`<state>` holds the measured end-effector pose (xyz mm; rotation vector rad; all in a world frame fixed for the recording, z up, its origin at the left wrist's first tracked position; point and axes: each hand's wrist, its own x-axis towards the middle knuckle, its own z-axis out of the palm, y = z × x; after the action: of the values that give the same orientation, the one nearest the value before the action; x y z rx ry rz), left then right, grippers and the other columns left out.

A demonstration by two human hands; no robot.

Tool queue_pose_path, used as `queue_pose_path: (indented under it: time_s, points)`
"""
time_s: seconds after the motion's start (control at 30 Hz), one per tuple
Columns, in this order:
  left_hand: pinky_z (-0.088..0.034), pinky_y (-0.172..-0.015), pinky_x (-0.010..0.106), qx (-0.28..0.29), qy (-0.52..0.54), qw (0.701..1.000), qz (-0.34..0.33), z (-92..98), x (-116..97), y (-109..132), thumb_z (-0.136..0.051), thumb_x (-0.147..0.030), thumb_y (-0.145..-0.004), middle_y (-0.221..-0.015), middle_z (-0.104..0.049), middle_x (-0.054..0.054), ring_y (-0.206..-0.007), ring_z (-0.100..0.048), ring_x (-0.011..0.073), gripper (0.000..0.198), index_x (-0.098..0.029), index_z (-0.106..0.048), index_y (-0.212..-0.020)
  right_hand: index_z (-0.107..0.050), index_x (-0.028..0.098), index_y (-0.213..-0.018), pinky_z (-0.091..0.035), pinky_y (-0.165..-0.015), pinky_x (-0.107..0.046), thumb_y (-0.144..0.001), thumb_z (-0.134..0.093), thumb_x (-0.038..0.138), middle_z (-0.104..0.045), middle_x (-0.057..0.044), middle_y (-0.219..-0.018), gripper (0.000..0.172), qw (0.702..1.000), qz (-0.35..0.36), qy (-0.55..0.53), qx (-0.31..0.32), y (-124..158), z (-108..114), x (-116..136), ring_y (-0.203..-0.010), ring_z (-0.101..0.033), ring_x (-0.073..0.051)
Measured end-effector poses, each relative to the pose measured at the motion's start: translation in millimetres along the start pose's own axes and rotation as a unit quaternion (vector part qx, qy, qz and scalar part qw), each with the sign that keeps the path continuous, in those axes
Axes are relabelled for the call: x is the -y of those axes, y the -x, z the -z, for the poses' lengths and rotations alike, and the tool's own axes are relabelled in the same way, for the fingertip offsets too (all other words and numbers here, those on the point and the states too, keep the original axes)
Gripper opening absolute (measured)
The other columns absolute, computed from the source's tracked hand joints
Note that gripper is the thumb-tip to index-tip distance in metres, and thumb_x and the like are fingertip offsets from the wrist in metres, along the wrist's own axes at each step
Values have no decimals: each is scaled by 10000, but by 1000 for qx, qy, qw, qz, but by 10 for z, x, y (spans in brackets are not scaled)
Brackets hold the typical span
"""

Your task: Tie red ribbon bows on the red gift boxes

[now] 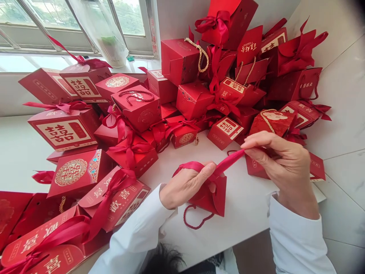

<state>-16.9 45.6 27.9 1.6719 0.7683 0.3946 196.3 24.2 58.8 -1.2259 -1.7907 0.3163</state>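
A small red gift box (pixel 218 199) stands on the white tabletop in front of me, a twisted red cord handle (pixel 196 227) lying loose at its near side. My left hand (pixel 186 184) is closed at the top of this box, its thumb against a red satin ribbon (pixel 229 161). A loop of that ribbon passes over behind the hand, and most of the left fingers are hidden. Up and to the right, my right hand (pixel 281 163) pinches the ribbon's end between thumb and fingertips. Between the two hands the ribbon is stretched taut.
Many red gift boxes (pixel 195 101) with ribbons and cord handles are piled along the back. More boxes (pixel 75 171) lie along the left side. A windowsill (pixel 142 64) holds a plastic-wrapped cup (pixel 110 47). The tiled wall (pixel 342 114) bounds the right; the white table's (pixel 242 217) front edge is near me.
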Motion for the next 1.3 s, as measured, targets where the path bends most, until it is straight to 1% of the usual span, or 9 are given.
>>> queue_pose_path:
  time_s: [0.1,0.27,0.47,0.53,0.6,0.77,1.0,1.13,1.3]
  points:
    - [-423,-787,245,7,2,1000,1,-17,14,-15,-215,-462,-980,-738,-627,3,-728,-580,124,479,-168,-578,-873,-661,283,-853,-456,-623,-261,-872,-604,234,-652,21,-806,78,998,2,60,-14,75,91,55,-724,-606,-151]
    - [-403,-662,222,1,1,999,40,-17,-15,-9,-222,-488,-973,-667,-624,-22,-671,-550,120,438,-216,-527,-1129,-663,280,-888,-459,-646,-270,-885,-580,306,-683,20,-833,87,989,-60,132,38,221,215,-35,-725,-620,-161]
    - [-395,-613,222,-3,-6,999,48,-32,-30,-1,-221,-502,-966,-663,-598,-14,-651,-528,128,461,-214,-533,-1144,-650,267,-884,-469,-692,-308,-932,-453,396,-670,-10,-892,240,940,-157,139,269,387,364,-221,-807,-625,-197]
    - [-407,-625,227,-1,-8,999,45,-47,-35,-3,-225,-502,-964,-666,-579,-15,-659,-531,131,457,-212,-531,-1140,-644,276,-910,-474,-758,-330,-928,-460,393,-659,-15,-966,218,928,-163,135,308,426,329,-235,-891,-619,-212]
    - [-415,-631,229,0,-9,999,45,-67,-41,-6,-235,-495,-964,-680,-562,-20,-645,-529,125,439,-214,-525,-1134,-617,283,-1008,-466,-842,-351,-892,-530,412,-633,-28,-1088,194,938,-158,121,285,446,218,-219,-997,-598,-229]
    - [-428,-650,228,-22,15,999,23,-125,-32,-12,-261,-452,-972,-795,-578,-20,-633,-532,101,349,-207,-482,-1086,-471,269,-1162,-461,-909,-347,-793,-658,465,-590,-56,-1204,458,958,-164,-77,224,435,-235,-93,-1127,-553,-241]
    - [-425,-628,238,-34,-20,999,2,-124,-12,-32,-276,-437,-971,-792,-562,-3,-614,-524,94,359,-176,-504,-874,-428,252,-1061,-493,-724,-309,-841,-624,387,-673,19,-777,324,918,-296,-215,154,496,-474,-8,-698,-644,-173]
    - [-410,-610,236,-41,-110,992,-37,-103,7,-41,-605,-287,-814,-901,-581,20,-649,-514,100,149,-170,-520,-777,-439,251,-1023,-472,-701,-275,-821,-646,361,-640,32,-736,310,912,-320,-246,68,579,-495,-52,-706,-605,-156]
    - [-376,-590,222,-130,-191,972,-42,-226,58,-31,-521,-50,-735,-744,-537,-37,-643,-493,114,212,-203,-421,-844,-450,247,-932,-424,-606,-227,-809,-647,341,-564,47,-704,251,909,-332,-252,17,618,-565,-72,-636,-520,-125]
